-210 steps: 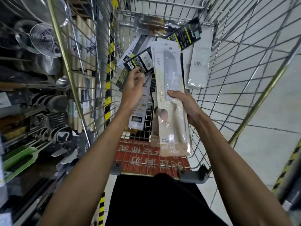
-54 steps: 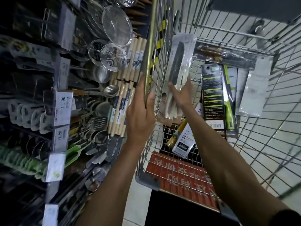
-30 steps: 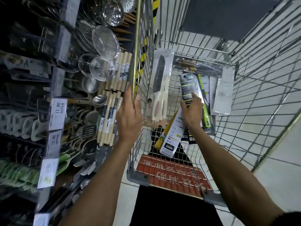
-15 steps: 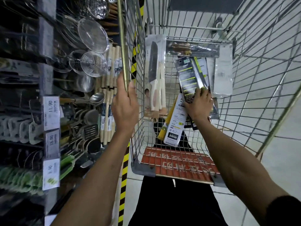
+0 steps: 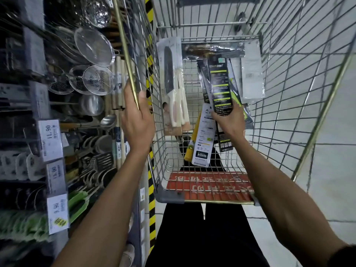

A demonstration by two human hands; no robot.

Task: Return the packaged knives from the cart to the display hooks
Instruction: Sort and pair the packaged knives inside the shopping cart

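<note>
Left hand [image 5: 137, 120] is clenched round the left rim of the cart [image 5: 127, 60], probably to steady it beside the shelves. Right hand [image 5: 228, 122] reaches in over the near edge. Its fingers grasp the lower end of a black knife pack [image 5: 220, 87], likely the next to hang. A yellow-handled pack [image 5: 202, 139] lies just beneath. A white-handled pack [image 5: 172, 83] leans upright against the left wall, and a clear pack [image 5: 252, 72] stands in the far right corner. Strainers [image 5: 92, 47] hang on the display at left.
</note>
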